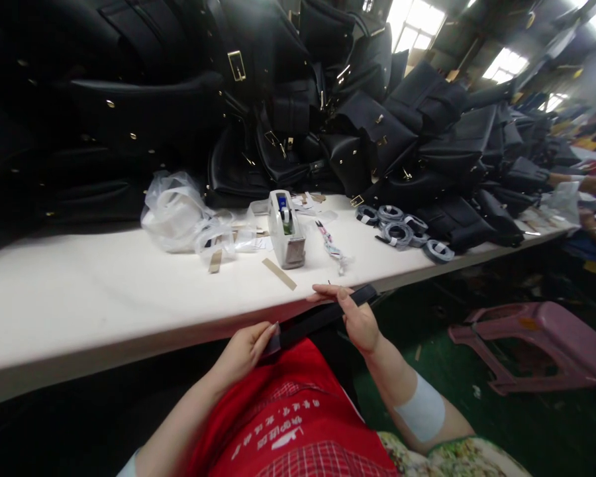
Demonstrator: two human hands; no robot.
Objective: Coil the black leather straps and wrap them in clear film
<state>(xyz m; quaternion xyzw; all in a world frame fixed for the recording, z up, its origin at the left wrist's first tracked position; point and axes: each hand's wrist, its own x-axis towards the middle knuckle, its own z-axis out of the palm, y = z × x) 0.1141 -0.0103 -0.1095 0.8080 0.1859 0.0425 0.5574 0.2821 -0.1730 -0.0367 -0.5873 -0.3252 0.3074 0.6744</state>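
I hold a black strap (314, 320) stretched between both hands, just below the front edge of the white table (79, 291). My left hand (243, 351) pinches its near end above my red apron (298, 417). My right hand (353, 317) grips its far end, fingers closed round it, beside the table edge. A white patch sits on my right forearm.
A white tape dispenser (285, 228) stands mid-table, with clear plastic bags (179, 212) to its left, paper strips (279, 273) and rolled straps (400, 232) at right. Black handbags (288, 112) are piled along the back. A pink plastic stool (536, 344) lies on the floor at right.
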